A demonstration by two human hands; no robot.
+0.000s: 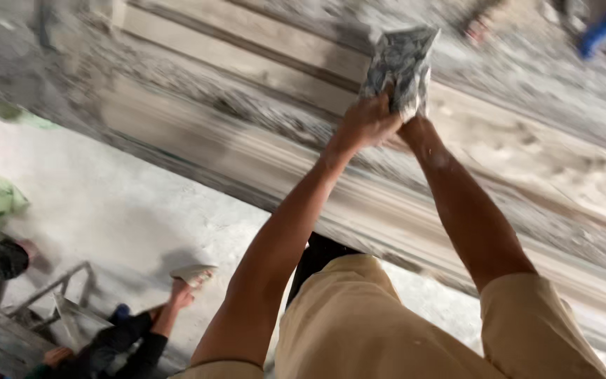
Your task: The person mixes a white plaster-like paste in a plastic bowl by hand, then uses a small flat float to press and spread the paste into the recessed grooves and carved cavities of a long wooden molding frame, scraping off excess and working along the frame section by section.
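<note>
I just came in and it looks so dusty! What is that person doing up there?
The person holds a crumpled grey rag or pad with both hands, left hand and right hand, pressed against a long moulded plaster ledge. Below, another person's leg in a sandal shows on the dusty floor.

Both your hands press a crumpled grey rag (400, 67) against a long moulded slab (247, 151).

Your left hand (367, 121) grips the rag's lower edge; your right hand (415, 119) sits just beside it, mostly hidden behind the cloth; the slab runs diagonally, dusty and blurred; below left, another person's sandalled foot (187, 281) rests on the pale floor (120, 217) near a metal frame (57, 288).
</note>
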